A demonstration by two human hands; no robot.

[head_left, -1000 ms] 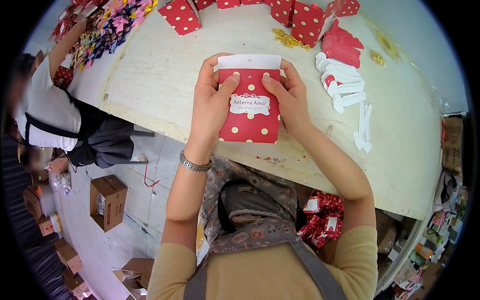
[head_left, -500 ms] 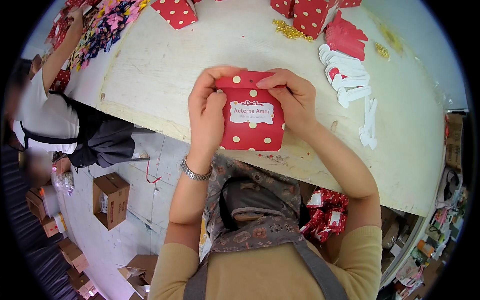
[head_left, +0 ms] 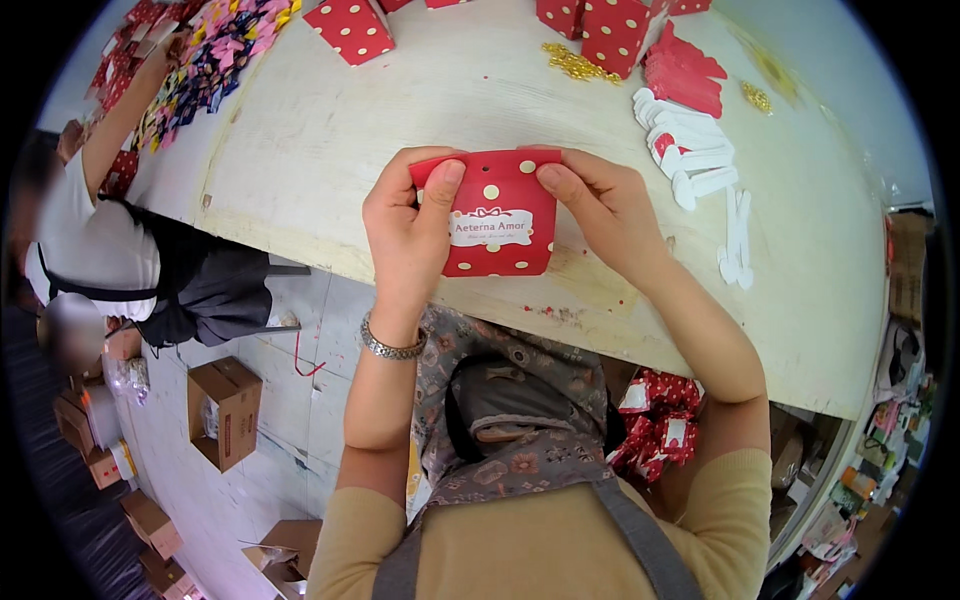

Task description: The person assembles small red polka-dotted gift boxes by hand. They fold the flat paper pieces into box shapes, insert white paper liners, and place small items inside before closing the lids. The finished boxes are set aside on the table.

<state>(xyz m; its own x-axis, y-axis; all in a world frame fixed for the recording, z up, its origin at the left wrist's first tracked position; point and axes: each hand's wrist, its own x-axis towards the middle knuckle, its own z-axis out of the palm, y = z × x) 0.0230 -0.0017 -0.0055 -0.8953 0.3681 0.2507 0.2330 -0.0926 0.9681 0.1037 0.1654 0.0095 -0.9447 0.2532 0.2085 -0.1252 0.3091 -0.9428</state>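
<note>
A red gift box (head_left: 505, 255) with cream dots and a white label is held up over the table's near edge. Its top edge has a small dark hole in the middle. My left hand (head_left: 408, 220) pinches the upper left corner, thumb in front and fingers behind. At the upper right corner, my right hand (head_left: 608, 212) grips the same way. Whether the box is flat or opened out at the back cannot be seen. A metal band (head_left: 388, 345) circles my left wrist.
Red dotted boxes (head_left: 350, 30) stand along the table's far side. Gold fasteners (head_left: 578, 64), red paper pieces (head_left: 685, 72) and white card strips (head_left: 692, 145) lie to the right. A co-worker (head_left: 100, 240) reaches over bows (head_left: 205, 75) at left. Cardboard boxes (head_left: 238, 415) sit on the floor.
My left thumb has moved onto the front of the box's top corner. The top flap, earlier folded toward me, now stands straighter, and my hands sit slightly farther apart.
</note>
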